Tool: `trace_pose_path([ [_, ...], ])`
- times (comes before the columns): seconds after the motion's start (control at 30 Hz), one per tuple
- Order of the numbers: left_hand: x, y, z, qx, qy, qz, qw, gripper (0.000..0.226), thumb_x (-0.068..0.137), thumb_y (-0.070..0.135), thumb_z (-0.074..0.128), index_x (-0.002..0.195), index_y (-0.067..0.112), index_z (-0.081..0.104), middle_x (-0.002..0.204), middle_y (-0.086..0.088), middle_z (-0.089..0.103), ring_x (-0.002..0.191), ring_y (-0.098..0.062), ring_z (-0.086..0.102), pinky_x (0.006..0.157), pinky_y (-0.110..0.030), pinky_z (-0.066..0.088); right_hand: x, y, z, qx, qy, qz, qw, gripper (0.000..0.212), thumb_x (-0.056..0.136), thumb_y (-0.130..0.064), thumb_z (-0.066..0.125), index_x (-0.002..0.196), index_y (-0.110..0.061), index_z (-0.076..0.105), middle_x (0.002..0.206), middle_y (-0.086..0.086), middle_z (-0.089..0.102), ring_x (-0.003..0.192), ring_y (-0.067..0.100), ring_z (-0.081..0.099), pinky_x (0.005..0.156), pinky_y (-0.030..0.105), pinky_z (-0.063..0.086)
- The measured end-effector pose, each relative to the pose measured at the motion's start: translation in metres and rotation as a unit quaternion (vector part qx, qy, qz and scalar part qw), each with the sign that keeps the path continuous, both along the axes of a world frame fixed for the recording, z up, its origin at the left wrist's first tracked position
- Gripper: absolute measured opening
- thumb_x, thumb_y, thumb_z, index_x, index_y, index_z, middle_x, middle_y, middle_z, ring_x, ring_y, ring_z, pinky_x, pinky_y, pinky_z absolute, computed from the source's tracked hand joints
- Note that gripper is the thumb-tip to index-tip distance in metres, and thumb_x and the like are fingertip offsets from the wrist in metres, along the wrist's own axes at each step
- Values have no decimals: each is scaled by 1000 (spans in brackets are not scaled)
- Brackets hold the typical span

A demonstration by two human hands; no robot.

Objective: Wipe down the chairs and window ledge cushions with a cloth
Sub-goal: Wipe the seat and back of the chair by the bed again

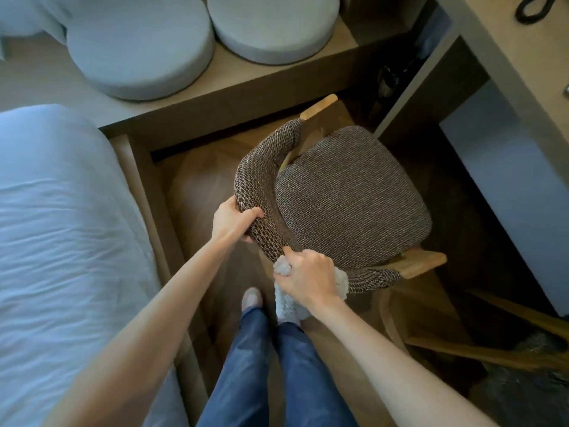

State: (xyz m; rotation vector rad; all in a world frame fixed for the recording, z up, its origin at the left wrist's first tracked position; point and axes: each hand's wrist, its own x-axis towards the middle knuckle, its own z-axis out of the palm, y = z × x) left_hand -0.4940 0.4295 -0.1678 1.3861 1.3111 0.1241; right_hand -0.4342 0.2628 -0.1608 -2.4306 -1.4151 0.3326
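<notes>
A chair (pixel 351 198) with a brown woven seat and a curved woven backrest stands on the wooden floor in front of me. My left hand (pixel 234 220) grips the top of the backrest at its left bend. My right hand (pixel 308 277) holds a bunched white fluffy cloth (pixel 284 298) against the lower part of the backrest, thumb on the weave. Two round pale grey cushions (pixel 138 47) lie on the wooden window ledge (pixel 246 78) at the top of the view.
A bed with white sheets (pixel 61 241) fills the left side. A desk (pixel 508 57) stands at the right, its panel close to the chair. Another chair's wooden frame (pixel 492 349) sits at the lower right. My legs in jeans stand below.
</notes>
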Motion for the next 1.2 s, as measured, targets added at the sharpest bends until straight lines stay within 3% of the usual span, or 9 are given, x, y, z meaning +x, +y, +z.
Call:
trace_pose_path([
  [0.13,-27,21,0,10,8,-3,1000,21,74,16,71,86,26,57,82,7,68,56,-7,68,40,-23,50,-27,17,0,3,30,4,1000,40,66,-28,82,96,-2,73,61,14,65,58,33,64,51,36,50],
  [0.3,-69,65,-2,16,42,-14,999,33,77,18,72,103,26,53,90,12,61,68,-8,65,51,-32,58,-74,60,-4,-2,78,21,997,37,86,-39,61,107,-10,68,85,11,70,84,30,65,72,37,48],
  [0.47,-116,113,-10,14,61,-6,998,53,79,15,71,128,19,53,112,2,60,81,-17,64,49,-31,58,-128,110,-16,-23,93,12,995,27,89,-40,57,93,-14,64,87,6,68,87,27,64,74,35,45],
  [0.73,-166,141,-14,125,58,-38,990,42,86,29,65,127,23,57,110,4,64,74,-11,66,59,-37,61,-172,146,-30,1,102,-17,995,31,84,-46,62,90,-16,68,78,4,70,79,27,65,70,33,46],
  [0.8,-168,132,-12,203,68,-46,976,37,90,36,59,125,25,57,106,6,66,71,-7,64,70,-36,59,-171,145,-30,12,130,-46,990,40,81,-55,64,99,-21,72,82,2,73,82,26,67,72,33,50],
  [0.87,-170,119,-11,234,71,-29,969,39,93,39,53,130,26,52,114,9,66,86,-9,65,88,-34,52,-163,138,-30,10,186,-76,979,52,77,-62,66,114,-26,69,95,-1,74,91,19,67,77,29,51],
  [1.0,-174,79,-5,194,6,-5,981,58,97,24,50,150,20,26,144,6,42,125,-4,43,102,-13,28,-142,112,-21,29,292,-138,946,29,79,-57,66,97,-34,67,80,-17,68,75,-4,61,60,17,43],
  [1.1,-175,47,9,189,-3,-82,978,56,98,22,50,149,22,28,160,-4,9,147,-15,4,111,-24,10,-127,90,-9,86,309,-201,926,21,85,-50,63,86,-31,55,72,-13,61,67,-3,57,57,21,43],
  [1.2,-168,23,21,168,-54,-179,968,48,99,31,45,146,23,36,157,3,20,147,-12,1,117,-29,10,-109,71,12,136,318,-230,910,22,89,-46,60,88,-28,48,74,-11,56,64,-6,53,56,15,40],
])
